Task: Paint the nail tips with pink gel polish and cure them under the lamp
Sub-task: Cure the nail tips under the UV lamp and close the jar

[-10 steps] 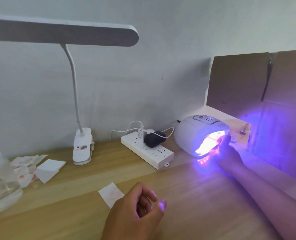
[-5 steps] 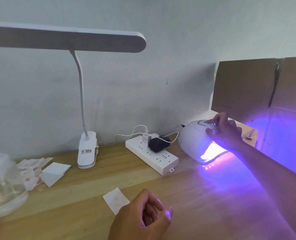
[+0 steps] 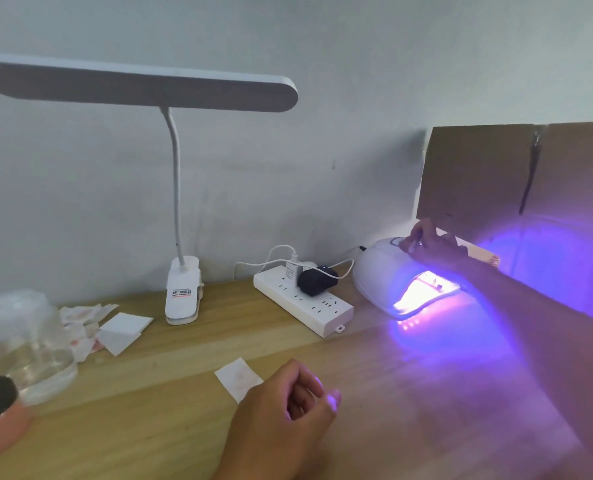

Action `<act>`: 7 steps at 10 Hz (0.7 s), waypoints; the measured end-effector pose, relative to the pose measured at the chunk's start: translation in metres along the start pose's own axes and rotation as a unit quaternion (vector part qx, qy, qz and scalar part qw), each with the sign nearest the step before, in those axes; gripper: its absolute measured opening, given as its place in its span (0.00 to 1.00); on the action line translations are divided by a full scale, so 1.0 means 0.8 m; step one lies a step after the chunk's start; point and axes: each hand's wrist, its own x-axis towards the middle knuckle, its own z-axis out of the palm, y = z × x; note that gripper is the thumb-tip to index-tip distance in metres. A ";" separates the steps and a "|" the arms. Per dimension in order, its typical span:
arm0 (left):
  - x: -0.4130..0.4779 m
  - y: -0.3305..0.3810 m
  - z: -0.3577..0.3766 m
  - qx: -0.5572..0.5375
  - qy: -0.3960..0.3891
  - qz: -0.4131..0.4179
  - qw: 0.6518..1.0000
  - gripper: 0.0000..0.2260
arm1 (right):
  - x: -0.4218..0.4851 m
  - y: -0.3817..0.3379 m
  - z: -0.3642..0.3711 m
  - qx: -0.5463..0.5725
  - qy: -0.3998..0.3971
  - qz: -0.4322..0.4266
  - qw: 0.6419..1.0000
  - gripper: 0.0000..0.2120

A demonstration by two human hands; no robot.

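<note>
The wooden table point(image 3: 409, 427) runs the width of my view, with a cardboard box point(image 3: 478, 174) standing at its right rear and a clip-on desk lamp point(image 3: 142, 88) to the left. In front of the box sits the curing lamp point(image 3: 381, 275), lit and throwing violet light over the wood; the glow washes out its mouth, so I cannot tell whether the nail tips are inside. Beside it lies the power strip point(image 3: 308, 306) with the plugs in it. My right hand point(image 3: 433, 247) rests on top of the dome, fingers bent down onto the panel and gripping nothing; I cannot tell if a button is pressed. My left hand point(image 3: 281, 417) lies idle near me, loosely curled and empty, touching a small wipe point(image 3: 237, 377). The risks, I think: leaning on the dome could shove it and smear wet polish underneath, a stray press could cut the timer and leave the gel tacky, and my forearm could drag the cable.
</note>
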 end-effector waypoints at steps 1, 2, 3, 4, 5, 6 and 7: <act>-0.001 0.001 -0.003 -0.004 -0.008 0.001 1.000 0.08 | -0.049 0.020 0.030 0.150 0.243 0.060 0.956 0.07; -0.001 0.002 -0.002 -0.001 -0.006 0.006 1.000 0.09 | -0.088 0.052 0.065 0.164 0.261 0.153 0.939 0.13; -0.002 0.002 0.000 0.007 -0.004 0.004 1.000 0.11 | -0.085 0.075 0.088 0.167 0.150 0.172 0.959 0.19; -0.001 0.000 -0.001 0.004 -0.006 -0.002 1.000 0.10 | -0.070 0.072 0.100 0.176 0.105 0.176 0.963 0.24; 0.001 -0.001 0.000 -0.008 0.003 -0.006 1.000 0.12 | -0.055 0.065 0.108 0.189 0.094 0.183 0.960 0.25; 0.002 -0.002 -0.001 -0.024 0.015 -0.016 0.999 0.14 | -0.048 0.057 0.115 0.164 0.087 0.171 0.968 0.27; 0.003 0.000 0.000 -0.020 0.012 -0.027 0.999 0.13 | -0.045 0.056 0.116 0.146 0.088 0.154 0.973 0.30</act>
